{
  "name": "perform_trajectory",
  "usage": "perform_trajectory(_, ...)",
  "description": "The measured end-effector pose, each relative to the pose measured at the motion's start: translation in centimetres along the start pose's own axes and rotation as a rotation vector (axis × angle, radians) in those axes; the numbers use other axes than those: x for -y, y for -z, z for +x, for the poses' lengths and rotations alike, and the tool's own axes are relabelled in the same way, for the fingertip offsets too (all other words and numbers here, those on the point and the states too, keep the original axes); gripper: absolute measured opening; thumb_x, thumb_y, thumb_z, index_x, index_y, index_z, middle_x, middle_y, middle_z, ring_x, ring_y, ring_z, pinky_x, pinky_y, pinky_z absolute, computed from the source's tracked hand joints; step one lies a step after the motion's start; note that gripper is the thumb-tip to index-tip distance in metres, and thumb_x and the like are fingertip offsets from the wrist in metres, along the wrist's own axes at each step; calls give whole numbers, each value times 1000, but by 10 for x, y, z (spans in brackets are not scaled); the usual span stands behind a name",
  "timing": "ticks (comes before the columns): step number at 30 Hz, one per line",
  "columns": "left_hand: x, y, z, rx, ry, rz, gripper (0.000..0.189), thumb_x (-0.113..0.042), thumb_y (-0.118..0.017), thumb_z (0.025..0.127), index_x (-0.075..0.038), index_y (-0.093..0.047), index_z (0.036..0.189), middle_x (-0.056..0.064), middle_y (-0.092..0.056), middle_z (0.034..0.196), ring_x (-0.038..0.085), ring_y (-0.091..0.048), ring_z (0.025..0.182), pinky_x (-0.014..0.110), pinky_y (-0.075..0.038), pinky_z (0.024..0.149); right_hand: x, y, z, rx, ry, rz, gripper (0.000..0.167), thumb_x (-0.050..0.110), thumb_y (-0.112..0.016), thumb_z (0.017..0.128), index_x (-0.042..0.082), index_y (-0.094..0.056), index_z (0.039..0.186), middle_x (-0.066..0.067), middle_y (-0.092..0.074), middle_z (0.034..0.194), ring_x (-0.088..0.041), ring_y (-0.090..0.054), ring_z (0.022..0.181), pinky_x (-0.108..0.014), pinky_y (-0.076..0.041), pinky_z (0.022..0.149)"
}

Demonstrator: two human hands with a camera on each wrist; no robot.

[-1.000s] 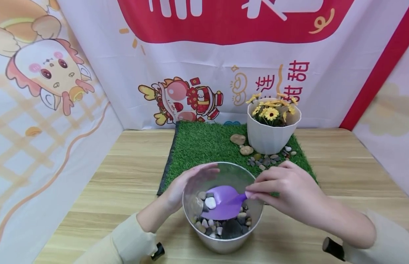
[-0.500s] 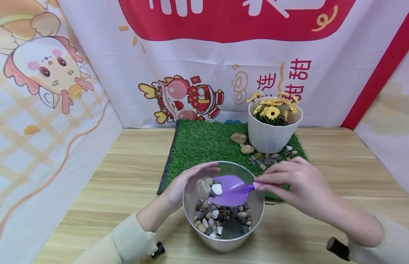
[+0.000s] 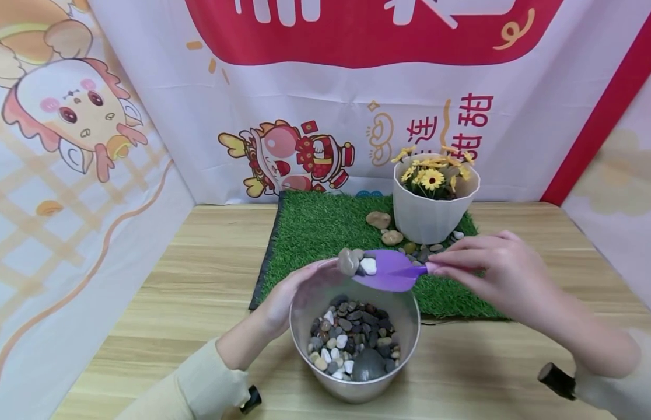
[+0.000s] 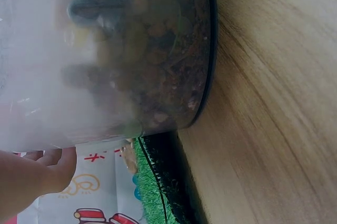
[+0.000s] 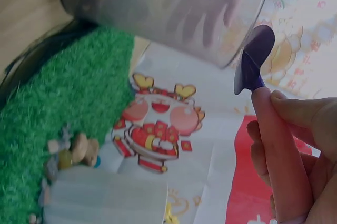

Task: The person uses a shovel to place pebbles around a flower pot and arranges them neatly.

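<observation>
My right hand (image 3: 493, 268) grips the pink handle (image 5: 281, 150) of a small garden trowel (image 3: 391, 274) with a purple blade. Several stones, a white one and a few grey ones, lie at the blade's tip, over the far rim of a clear plastic bucket (image 3: 357, 387). Inside the bucket are mixed pebbles (image 3: 352, 332) and one large dark stone (image 3: 368, 365). My left hand (image 3: 286, 297) rests against the bucket's left side, its extended fingers showing through the wall in the right wrist view. Dark soil-like bits (image 4: 181, 84) show low in the bucket.
Behind the bucket, an artificial grass mat (image 3: 325, 227) lies on the wooden table (image 3: 189, 291). On its right stands a white pot (image 3: 433, 221) with yellow flowers (image 3: 432, 179). Two larger tan stones (image 3: 378, 220) and several pebbles sit around the pot. A printed cloth (image 3: 315, 93) hangs behind.
My right hand has lifted the trowel with its stones from inside the bucket, up and to the right, to the height of the far rim. The left hand stays at the bucket.
</observation>
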State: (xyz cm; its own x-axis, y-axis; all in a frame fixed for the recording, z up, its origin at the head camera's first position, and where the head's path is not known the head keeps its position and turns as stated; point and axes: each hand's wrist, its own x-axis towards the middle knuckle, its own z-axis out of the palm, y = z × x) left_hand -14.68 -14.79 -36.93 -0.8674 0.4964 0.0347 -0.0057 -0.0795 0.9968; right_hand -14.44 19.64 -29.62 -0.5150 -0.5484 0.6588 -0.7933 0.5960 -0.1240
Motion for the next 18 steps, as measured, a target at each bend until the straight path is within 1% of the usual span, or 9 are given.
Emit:
perform_trajectory(4, 1, 0, 1, 49, -59, -24, 55, -28, -24, 112, 8, -35, 153, 27, -45, 153, 40, -40, 143, 51, -25, 121, -11, 6, -1, -1, -41, -40, 66, 66, -41, 99, 17, -84, 97, 7, -78, 92, -3, -67, 67, -31, -37, 71)
perform_trajectory(6, 0, 0, 1, 52, -65, -29, 55, -28, -24, 112, 8, -36, 153, 26, -45, 153, 39, -41, 143, 51, -27, 121, -16, 10, -1, 1, -62, -63, 69, 68, -39, 98, 16, -84, 98, 4, -78, 91, -6, -67, 66, -33, -37, 71)
perform_trajectory(8, -1, 0, 0, 49, -63, -27, 55, -28, -24, 112, 8, -36, 153, 26, -46, 152, 39, -41, 143, 51, -27, 121, -21, 13, -1, 12, -88, -86, 48, 56, -60, 98, 14, -84, 99, 0, -78, 91, -12, -68, 65, -36, -38, 71)
perform_trajectory(10, -1, 0, 0, 46, -59, -25, 55, -29, -24, 112, 8, -36, 153, 26, -46, 153, 38, -41, 143, 51, -27, 120, -26, 15, -1, 21, -102, -110, 28, 38, -76, 92, 12, -84, 100, -4, -78, 91, -16, -68, 64, -38, -40, 68)
perform_trajectory(11, -2, 0, 0, 44, -57, -23, 56, -29, -24, 112, 8, -37, 152, 26, -46, 153, 39, -41, 143, 52, -27, 120, -29, 15, -1, 28, -107, -126, 22, 30, -81, 88, 12, -84, 101, -5, -78, 91, -18, -68, 64, -38, -41, 65)
perform_trajectory(12, -2, 0, 0, 45, -57, -22, 55, -28, -24, 112, 8, -36, 152, 26, -45, 153, 39, -41, 143, 52, -27, 120, -31, 16, -1, 39, -117, -133, 21, 20, -85, 82, 11, -83, 102, -6, -78, 92, -18, -68, 63, -36, -41, 62)
perform_trajectory(13, -2, 0, 0, 44, -57, -19, 55, -28, -24, 112, 8, -36, 152, 26, -45, 153, 39, -41, 143, 52, -27, 120, -33, 15, -1, 52, -127, -144, 27, 12, -87, 76, 11, -83, 102, -6, -78, 92, -19, -68, 63, -34, -41, 59)
perform_trajectory(15, -2, 0, 0, 44, -56, -19, 55, -28, -24, 112, 8, -36, 152, 26, -46, 152, 38, -41, 143, 52, -27, 120, -38, 12, -2, 79, -151, -156, 25, 14, -87, 79, 11, -83, 103, -7, -78, 94, -19, -69, 64, -31, -41, 54)
perform_trajectory(18, -1, 0, 0, 44, -57, -19, 55, -28, -24, 112, 8, -36, 152, 26, -46, 152, 38, -42, 143, 52, -27, 120, -46, 3, -3, 135, -212, -166, 22, 18, -84, 84, 11, -82, 105, -10, -78, 97, -17, -63, 59, -30, -39, 49)
